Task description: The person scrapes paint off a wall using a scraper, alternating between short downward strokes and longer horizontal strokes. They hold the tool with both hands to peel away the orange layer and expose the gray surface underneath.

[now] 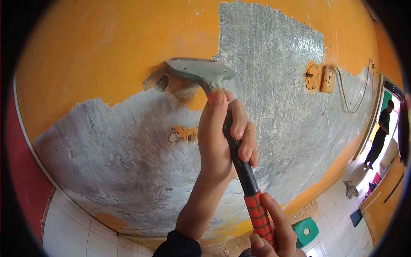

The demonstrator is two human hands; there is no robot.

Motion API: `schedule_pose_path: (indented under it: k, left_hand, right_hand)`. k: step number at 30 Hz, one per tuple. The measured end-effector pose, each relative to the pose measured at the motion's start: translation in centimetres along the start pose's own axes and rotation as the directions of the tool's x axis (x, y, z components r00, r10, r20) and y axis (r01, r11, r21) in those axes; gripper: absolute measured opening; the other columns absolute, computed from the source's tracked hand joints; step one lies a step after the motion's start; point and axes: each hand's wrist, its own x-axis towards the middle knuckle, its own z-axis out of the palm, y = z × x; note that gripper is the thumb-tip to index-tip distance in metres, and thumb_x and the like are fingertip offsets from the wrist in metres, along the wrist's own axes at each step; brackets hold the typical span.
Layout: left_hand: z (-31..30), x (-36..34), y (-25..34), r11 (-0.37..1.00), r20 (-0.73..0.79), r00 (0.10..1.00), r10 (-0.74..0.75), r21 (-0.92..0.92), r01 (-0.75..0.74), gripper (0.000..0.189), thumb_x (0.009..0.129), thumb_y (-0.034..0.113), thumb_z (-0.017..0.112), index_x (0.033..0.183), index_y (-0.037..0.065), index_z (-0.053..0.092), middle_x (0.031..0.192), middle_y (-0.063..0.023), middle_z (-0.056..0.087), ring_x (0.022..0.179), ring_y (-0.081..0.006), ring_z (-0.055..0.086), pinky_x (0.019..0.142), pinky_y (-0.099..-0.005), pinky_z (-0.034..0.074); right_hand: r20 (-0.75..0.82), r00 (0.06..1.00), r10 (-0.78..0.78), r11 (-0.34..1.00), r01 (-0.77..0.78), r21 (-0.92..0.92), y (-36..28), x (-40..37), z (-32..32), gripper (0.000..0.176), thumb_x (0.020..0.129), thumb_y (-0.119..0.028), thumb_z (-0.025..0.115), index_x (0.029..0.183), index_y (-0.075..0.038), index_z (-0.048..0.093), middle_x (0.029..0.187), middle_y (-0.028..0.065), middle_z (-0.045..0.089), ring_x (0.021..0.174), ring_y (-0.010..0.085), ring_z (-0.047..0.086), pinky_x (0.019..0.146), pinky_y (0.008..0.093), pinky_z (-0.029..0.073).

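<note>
Wall (274,77): orange paint, broad grey stripped area. Scraper (246,173): diagonal, blade before wall at paint boundary; contact unclear. Left hand (218,141): grip closed around black shaft, near blade. Right hand (278,233): grip closed on red handle. Green stool (305,232): on floor, right.

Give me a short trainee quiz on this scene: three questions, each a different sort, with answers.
1. True or false: on the scraper, the left hand grips nearer the blade than the right hand.
2. What colour is the stool on the floor? A) red B) green C) white
3. Fill in: the paint bordering the grey patch is ____.

Key: 1 true; 2 B; 3 orange.
</note>
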Motion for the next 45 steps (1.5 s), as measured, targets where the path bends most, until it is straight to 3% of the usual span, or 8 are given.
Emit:
schedule_pose_path:
  k: [21,23,24,26,34,36,44,45]
  left_hand:
    - [1.6,2.3,1.2,0.999,-0.041,0.999,0.023,0.042,-0.021,0.025,0.100,0.037,0.037,0.094,0.014,0.043,0.057,0.0027,0.038,0.033,-0.0093,0.040,0.026,-0.0269,0.039]
    - [1.7,1.7,1.0,0.999,-0.038,0.999,0.009,0.047,-0.007,0.024,0.100,0.036,0.037,0.092,0.014,0.042,0.058,0.0029,0.038,0.033,-0.0094,0.039,0.026,-0.0269,0.038]
    - [1.5,1.4,0.9,0.999,-0.011,1.000,-0.001,0.033,0.001,0.025,0.100,0.036,0.037,0.090,0.014,0.041,0.058,0.0031,0.038,0.033,-0.0093,0.039,0.026,-0.0271,0.038]
    - [1.4,2.1,1.1,0.999,0.010,1.000,0.013,0.032,-0.013,0.025,0.100,0.037,0.037,0.089,0.014,0.041,0.058,0.0031,0.038,0.033,-0.0093,0.039,0.026,-0.0271,0.038]
    - [1.5,2.5,1.2,0.999,0.010,1.000,0.000,0.054,-0.001,0.028,0.099,0.040,0.038,0.088,0.015,0.040,0.057,0.0036,0.039,0.034,-0.0092,0.042,0.027,-0.0279,0.041]
    - [1.7,3.3,1.4,0.999,0.013,1.000,-0.001,0.043,0.001,0.028,0.099,0.041,0.038,0.088,0.015,0.040,0.058,0.0035,0.039,0.034,-0.0094,0.042,0.027,-0.0283,0.041]
    - [3.0,3.8,1.6,0.994,-0.041,0.998,0.043,0.104,-0.038,0.035,0.098,0.041,0.039,0.077,0.014,0.039,0.056,0.0039,0.038,0.035,-0.0099,0.041,0.029,-0.0297,0.040]
    - [3.2,4.2,1.6,0.992,-0.052,0.997,0.064,0.116,-0.058,0.036,0.098,0.041,0.039,0.076,0.014,0.038,0.055,0.0040,0.037,0.035,-0.0099,0.041,0.029,-0.0299,0.039]
  right_hand:
    - [0.017,0.998,-0.065,0.997,0.064,0.049,-0.8,1.6,-0.3,0.058,0.094,-0.006,0.040,0.144,0.006,0.014,0.150,0.0265,0.017,0.142,0.0312,0.015,0.114,0.0382,0.012]
    - [-0.015,0.981,-0.195,0.884,0.170,-0.436,0.0,1.7,-1.0,0.061,0.091,-0.008,0.049,0.144,0.003,0.022,0.103,0.0179,0.065,0.060,0.0150,0.061,0.057,0.0270,0.046]
    - [-0.014,0.979,-0.201,0.883,0.175,-0.435,-0.3,1.6,-0.7,0.061,0.091,-0.008,0.049,0.144,0.003,0.022,0.103,0.0179,0.065,0.060,0.0150,0.061,0.057,0.0270,0.046]
    - [0.014,0.996,-0.089,0.995,0.088,0.038,-1.3,1.3,0.1,0.058,0.095,-0.007,0.040,0.144,0.006,0.014,0.150,0.0272,0.017,0.142,0.0325,0.016,0.114,0.0393,0.013]
    - [-0.010,0.991,-0.131,0.990,0.132,0.052,-2.2,2.2,0.8,0.058,0.096,-0.013,0.041,0.144,0.006,0.015,0.150,0.0265,0.017,0.141,0.0325,0.019,0.114,0.0408,0.014]
    - [-0.337,0.891,0.303,0.932,-0.350,-0.088,-4.1,2.1,1.8,0.075,0.087,-0.024,0.056,0.145,0.003,0.019,0.102,0.0163,0.062,0.055,0.0053,0.047,0.054,0.0205,0.038]
    - [-0.368,0.876,0.313,0.928,-0.364,-0.077,-3.9,2.5,0.8,0.078,0.082,-0.024,0.056,0.145,0.001,0.020,0.114,0.0179,0.060,0.055,0.0058,0.047,0.053,0.0203,0.041]
    - [-0.169,0.984,0.058,0.985,-0.084,-0.153,-3.1,3.2,-0.4,0.068,0.089,-0.019,0.049,0.145,0.003,0.017,0.132,0.0216,0.039,0.098,0.0188,0.033,0.084,0.0305,0.027]
